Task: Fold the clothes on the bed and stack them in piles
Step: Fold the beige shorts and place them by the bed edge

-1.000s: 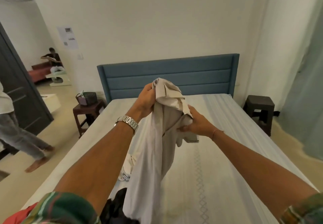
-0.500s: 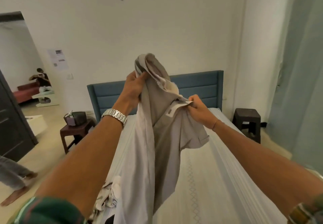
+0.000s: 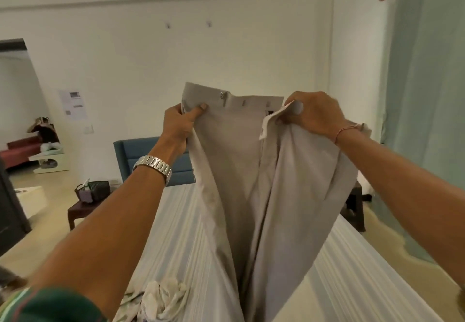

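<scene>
Light beige trousers (image 3: 241, 170) hang in the air in front of me, waistband up and spread wide, legs falling down toward the bed (image 3: 352, 276). My left hand (image 3: 180, 125) pinches the left end of the waistband, thumb on the front. My right hand (image 3: 314, 114) grips the right end, where the white lining is turned outward. A crumpled whitish garment (image 3: 161, 299) lies on the striped sheet at the near left, partly hidden by my left arm.
The blue headboard (image 3: 141, 155) stands against the far wall. A dark side table (image 3: 80, 211) with a black basket (image 3: 94, 191) stands left of the bed, a dark stool (image 3: 356, 208) to its right. Teal curtain (image 3: 425, 120) hangs on the right. A doorway opens at far left.
Both hands rose and moved apart, spreading the bunched trousers open by the waistband. My view tilted upward, showing more wall and less bed.
</scene>
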Tool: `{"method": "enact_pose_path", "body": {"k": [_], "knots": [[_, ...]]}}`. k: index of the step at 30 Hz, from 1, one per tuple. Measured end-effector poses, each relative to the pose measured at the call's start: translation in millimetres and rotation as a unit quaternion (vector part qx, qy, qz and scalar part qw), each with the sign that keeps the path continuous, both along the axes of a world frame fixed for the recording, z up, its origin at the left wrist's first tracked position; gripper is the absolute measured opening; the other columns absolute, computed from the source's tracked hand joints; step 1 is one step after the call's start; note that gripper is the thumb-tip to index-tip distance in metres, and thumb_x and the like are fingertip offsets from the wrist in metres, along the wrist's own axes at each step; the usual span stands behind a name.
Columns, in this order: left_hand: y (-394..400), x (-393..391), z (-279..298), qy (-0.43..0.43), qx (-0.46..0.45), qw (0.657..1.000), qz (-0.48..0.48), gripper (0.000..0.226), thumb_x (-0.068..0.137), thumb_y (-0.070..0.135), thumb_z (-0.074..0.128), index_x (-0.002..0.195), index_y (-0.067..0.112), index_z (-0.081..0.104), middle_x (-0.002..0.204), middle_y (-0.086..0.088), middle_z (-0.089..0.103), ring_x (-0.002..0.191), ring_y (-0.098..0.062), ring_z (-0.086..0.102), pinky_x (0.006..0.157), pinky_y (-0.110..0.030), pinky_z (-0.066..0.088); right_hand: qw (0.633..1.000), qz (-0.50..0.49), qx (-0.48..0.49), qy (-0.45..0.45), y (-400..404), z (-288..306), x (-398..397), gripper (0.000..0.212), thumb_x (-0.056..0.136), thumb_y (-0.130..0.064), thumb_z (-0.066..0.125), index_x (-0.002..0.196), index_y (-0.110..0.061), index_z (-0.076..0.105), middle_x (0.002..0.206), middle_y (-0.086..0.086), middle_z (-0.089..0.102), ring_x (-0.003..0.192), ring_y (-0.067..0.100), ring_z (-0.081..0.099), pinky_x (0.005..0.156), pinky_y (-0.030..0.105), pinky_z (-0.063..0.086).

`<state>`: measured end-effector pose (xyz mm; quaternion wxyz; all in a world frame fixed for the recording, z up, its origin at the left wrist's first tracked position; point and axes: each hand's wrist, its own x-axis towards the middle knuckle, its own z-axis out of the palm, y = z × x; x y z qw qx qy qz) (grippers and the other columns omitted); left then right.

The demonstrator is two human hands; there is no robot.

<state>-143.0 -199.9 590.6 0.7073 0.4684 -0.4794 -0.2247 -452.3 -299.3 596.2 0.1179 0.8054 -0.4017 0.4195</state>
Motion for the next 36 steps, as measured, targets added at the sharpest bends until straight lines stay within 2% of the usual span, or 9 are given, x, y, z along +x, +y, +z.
{"method": "enact_pose_path", "body": {"k": [3, 6, 11, 16, 19, 26, 28, 31, 36], "knots": [[-6, -14, 5, -0.03, 0.009, 0.999, 0.006, 0.033, 0.081, 0.024, 0.085, 0.105, 0.012, 0.067, 0.107, -0.007, 0.072, 0.097, -0.024, 0.071, 0.082, -0.039, 0.062, 0.998, 0.009, -0.031, 0.045, -2, 19, -29, 0.064, 0.067, -0.082, 0.062, 0.103, -0.03, 0.07, 0.099, 0.002, 0.073, 0.095, 0.031, 0.065, 0.072, 0.035, 0.038], [-9, -30, 1, -0.052, 0.023, 0.998, -0.031, 0.059, 0.075, 0.022, 0.089, 0.124, 0.009, 0.06, 0.116, -0.01, 0.07, 0.102, -0.027, 0.07, 0.073, -0.034, 0.061, 0.996, 0.021, -0.053, 0.065, -7, 29, -56, 0.062, 0.071, -0.083, 0.061, 0.098, -0.029, 0.071, 0.091, 0.002, 0.073, 0.088, 0.03, 0.064, 0.068, 0.034, 0.037], [-11, -58, -7, -0.16, 0.028, 0.982, -0.1, 0.047, 0.078, 0.023, 0.087, 0.121, 0.021, 0.07, 0.116, -0.007, 0.073, 0.107, -0.029, 0.07, 0.086, -0.051, 0.061, 0.995, 0.023, -0.022, 0.095, -19, 34, -97, 0.06, 0.076, -0.085, 0.05, 0.093, -0.033, 0.073, 0.084, -0.004, 0.073, 0.083, 0.021, 0.064, 0.072, 0.037, 0.049], [-22, -86, -19, -0.237, 0.049, 0.967, -0.077, 0.063, 0.077, 0.02, 0.088, 0.13, 0.032, 0.058, 0.119, -0.001, 0.062, 0.102, -0.022, 0.065, 0.081, -0.039, 0.062, 0.994, 0.065, 0.042, 0.08, -33, 21, -121, 0.056, 0.074, -0.083, 0.058, 0.084, -0.031, 0.076, 0.075, -0.004, 0.071, 0.078, 0.017, 0.064, 0.076, 0.042, 0.054], [-34, -102, -30, -0.322, 0.039, 0.944, -0.055, 0.063, 0.077, 0.016, 0.088, 0.13, 0.032, 0.058, 0.124, 0.005, 0.059, 0.103, -0.016, 0.061, 0.084, -0.03, 0.055, 0.992, 0.09, 0.057, 0.066, -40, 10, -124, 0.057, 0.073, -0.082, 0.06, 0.081, -0.029, 0.076, 0.072, -0.002, 0.07, 0.077, 0.018, 0.064, 0.076, 0.043, 0.053], [-60, -144, -51, -0.498, 0.02, 0.867, 0.01, 0.033, 0.073, 0.021, 0.085, 0.101, 0.03, 0.07, 0.109, 0.003, 0.063, 0.105, -0.014, 0.056, 0.097, -0.04, 0.048, 0.989, 0.132, 0.048, 0.051, -48, -6, -122, 0.062, 0.076, -0.085, 0.057, 0.079, -0.027, 0.078, 0.07, -0.001, 0.07, 0.071, 0.019, 0.064, 0.07, 0.045, 0.053], [-62, -150, -59, -0.51, 0.016, 0.86, -0.007, 0.025, 0.077, 0.019, 0.083, 0.099, 0.026, 0.073, 0.104, 0.003, 0.062, 0.1, -0.016, 0.057, 0.095, -0.041, 0.05, 0.988, 0.14, 0.045, 0.04, -51, -10, -123, 0.07, 0.075, -0.088, 0.054, 0.076, -0.022, 0.077, 0.067, 0.001, 0.069, 0.067, 0.022, 0.063, 0.067, 0.045, 0.053], [-60, -158, -68, -0.501, 0.011, 0.864, -0.05, 0.028, 0.082, 0.012, 0.074, 0.109, 0.019, 0.071, 0.102, 0.002, 0.065, 0.095, -0.018, 0.061, 0.091, -0.04, 0.054, 0.988, 0.147, 0.045, 0.013, -52, -17, -121, 0.072, 0.074, -0.09, 0.053, 0.073, -0.022, 0.076, 0.063, 0.001, 0.066, 0.064, 0.022, 0.06, 0.064, 0.045, 0.052], [-52, -172, -78, -0.467, 0.015, 0.875, -0.126, 0.032, 0.082, 0.028, 0.074, 0.111, 0.016, 0.066, 0.098, 0.002, 0.071, 0.087, -0.02, 0.066, 0.08, -0.03, 0.057, 0.99, 0.13, 0.046, -0.027, -50, -25, -109, 0.054, 0.079, -0.073, 0.066, 0.058, -0.023, 0.063, 0.052, -0.004, 0.051, 0.055, 0.016, 0.042, 0.058, 0.034, 0.039]]}}
